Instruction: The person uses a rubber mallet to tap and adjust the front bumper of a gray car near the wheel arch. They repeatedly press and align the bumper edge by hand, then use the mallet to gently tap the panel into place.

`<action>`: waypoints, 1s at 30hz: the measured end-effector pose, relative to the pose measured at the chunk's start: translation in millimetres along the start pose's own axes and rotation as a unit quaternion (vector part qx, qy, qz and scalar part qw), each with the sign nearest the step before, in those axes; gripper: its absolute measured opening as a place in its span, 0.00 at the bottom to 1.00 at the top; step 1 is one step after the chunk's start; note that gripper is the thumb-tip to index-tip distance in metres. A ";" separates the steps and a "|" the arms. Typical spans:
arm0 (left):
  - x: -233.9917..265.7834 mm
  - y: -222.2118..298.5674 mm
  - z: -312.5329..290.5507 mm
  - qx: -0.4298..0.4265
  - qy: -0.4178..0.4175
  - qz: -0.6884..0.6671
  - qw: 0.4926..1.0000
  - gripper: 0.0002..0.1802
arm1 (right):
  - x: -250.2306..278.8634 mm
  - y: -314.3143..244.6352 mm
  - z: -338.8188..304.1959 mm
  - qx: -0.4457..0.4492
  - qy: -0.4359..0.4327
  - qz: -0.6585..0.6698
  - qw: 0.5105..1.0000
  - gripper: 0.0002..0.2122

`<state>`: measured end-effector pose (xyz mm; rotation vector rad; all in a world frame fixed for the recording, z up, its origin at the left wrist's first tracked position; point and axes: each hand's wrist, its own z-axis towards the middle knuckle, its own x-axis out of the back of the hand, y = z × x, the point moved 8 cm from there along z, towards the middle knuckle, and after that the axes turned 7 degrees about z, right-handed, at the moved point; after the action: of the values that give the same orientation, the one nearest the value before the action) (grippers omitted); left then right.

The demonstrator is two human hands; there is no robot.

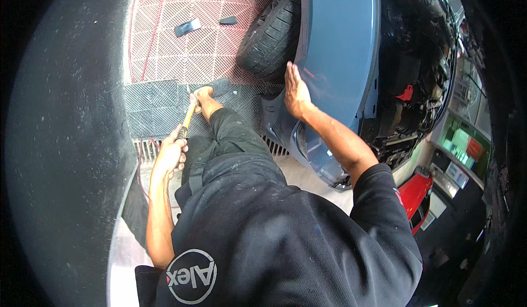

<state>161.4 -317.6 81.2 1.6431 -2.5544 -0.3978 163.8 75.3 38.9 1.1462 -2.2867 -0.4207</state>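
Observation:
My left hand (171,156) is closed round the dark grip of a hammer (188,118) with a yellow handle. Its small head lies in line with my foot, and a thin point seems to stick out of it. Against the blue-grey car fender (340,38), my right hand (297,92) rests at the wheel-arch edge, palm to the panel, fingers stretched out and close together. Just left of those fingertips is the tire (270,38), turned outward in the arch. The palm side of my right hand is hidden.
The engine bay (409,87) lies exposed beyond the fender. Two dark flat pieces, one glossy (188,27) and one smaller (228,20), lie on the red floor tiles (164,54). A dark surface (71,142) rises at left. A red object (415,194), perhaps a vehicle, stands right.

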 end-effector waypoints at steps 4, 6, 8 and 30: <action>3.0 -72.1 -10.9 -0.030 0.056 -0.054 0.997 0.40 | -52.5 -106.3 -27.9 0.167 -0.066 0.157 0.971 0.29; 3.5 -111.5 -20.8 -0.047 0.080 -0.085 0.992 0.41 | -73.6 -153.1 -45.4 0.216 -0.123 0.268 0.931 0.25; 0.1 -157.0 -30.3 -0.043 0.092 -0.122 0.987 0.41 | -86.8 -183.2 -74.7 0.205 -0.099 0.311 0.923 0.25; -215.2 -432.9 -66.7 -0.021 0.082 -0.274 0.958 0.36 | -188.1 -237.7 -246.2 0.184 0.226 0.340 0.894 0.26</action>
<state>648.2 -304.3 49.5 2.2472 -1.9282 -0.3250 553.9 78.7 57.3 0.4461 -2.1957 0.5159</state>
